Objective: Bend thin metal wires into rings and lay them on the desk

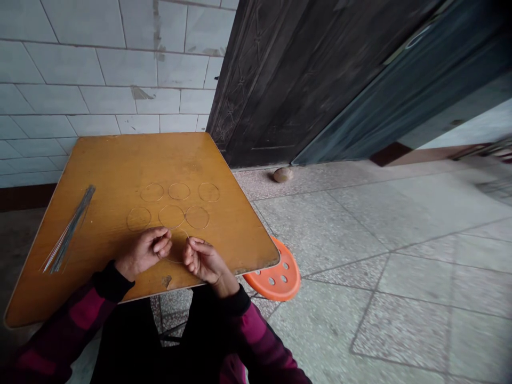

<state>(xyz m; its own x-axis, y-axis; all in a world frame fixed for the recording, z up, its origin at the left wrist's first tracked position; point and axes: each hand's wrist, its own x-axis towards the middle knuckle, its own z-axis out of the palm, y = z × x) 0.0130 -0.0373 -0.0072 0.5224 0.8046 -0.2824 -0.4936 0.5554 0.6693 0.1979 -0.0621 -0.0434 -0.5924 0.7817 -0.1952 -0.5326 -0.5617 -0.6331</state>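
Observation:
My hands work at the near edge of an amber wooden tabletop. Between them stands a thin wire ring, its edges pinched by the fingertips of my left hand and my right hand. Several similar wire rings lie flat in rows just beyond my fingers, not touched by either hand. A bundle of straight thin metal wires lies at the table's left side, well away from my left hand.
A white tiled wall runs behind the table, and a dark carved wooden door stands to its right. An orange perforated plastic stool sits under the table's right corner. A rounded stone rests on the speckled floor.

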